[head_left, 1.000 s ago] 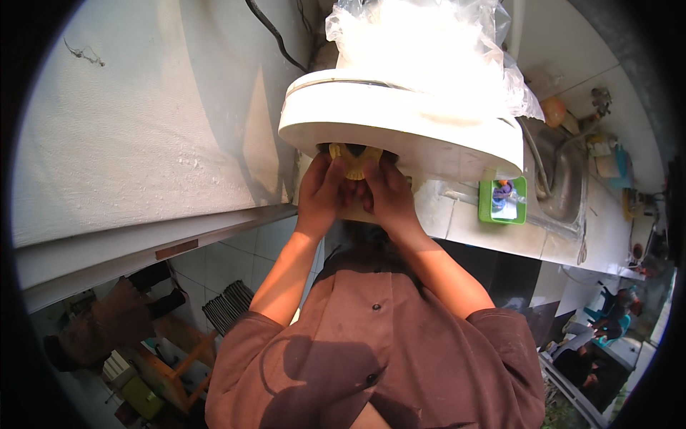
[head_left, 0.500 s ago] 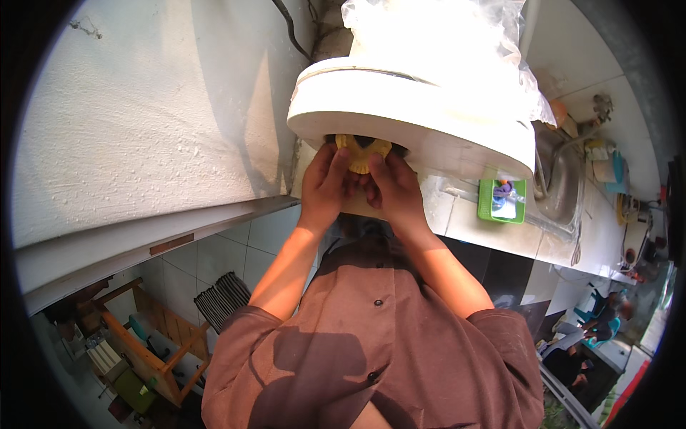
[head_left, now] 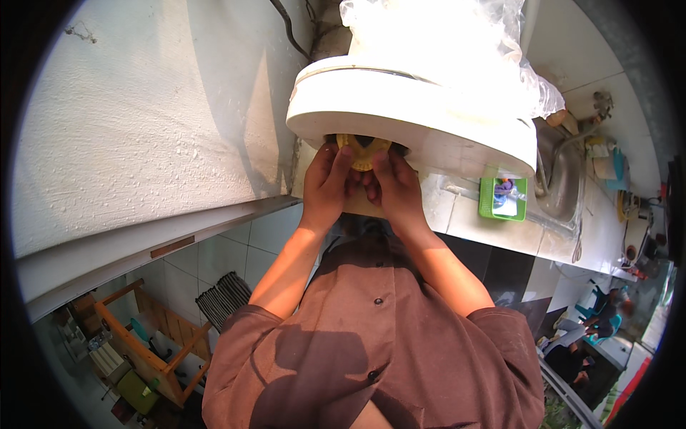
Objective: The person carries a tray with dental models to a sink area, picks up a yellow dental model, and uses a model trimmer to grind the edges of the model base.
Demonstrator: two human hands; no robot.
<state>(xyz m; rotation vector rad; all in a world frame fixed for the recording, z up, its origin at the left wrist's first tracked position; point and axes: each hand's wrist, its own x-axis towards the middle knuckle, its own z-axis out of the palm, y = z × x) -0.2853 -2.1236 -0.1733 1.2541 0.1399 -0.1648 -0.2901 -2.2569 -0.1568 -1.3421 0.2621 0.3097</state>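
Note:
In the head view a yellow horseshoe-shaped cast (head_left: 363, 163) with a ridged edge is held at the dark opening under the rim of a large white machine (head_left: 411, 107). My left hand (head_left: 325, 182) grips its left side, thumb on top and fingers curled. My right hand (head_left: 396, 186) grips the right side in the same way, with its fingertips partly hidden beneath. Clear crumpled plastic (head_left: 509, 32) lies over the machine's top, which is glaring white.
A green basket (head_left: 502, 207) with small items sits on the tiled counter (head_left: 464, 236) beside a steel sink (head_left: 561, 193). A textured white wall (head_left: 121, 143) is at left, a wooden stand (head_left: 143, 336) lower left. Seated people (head_left: 600, 322) are at far lower right.
Since a second ago, my hands and the cast appear slightly right and higher, along with the machine, as the view shifted. The person formerly at lower left is no longer visible.

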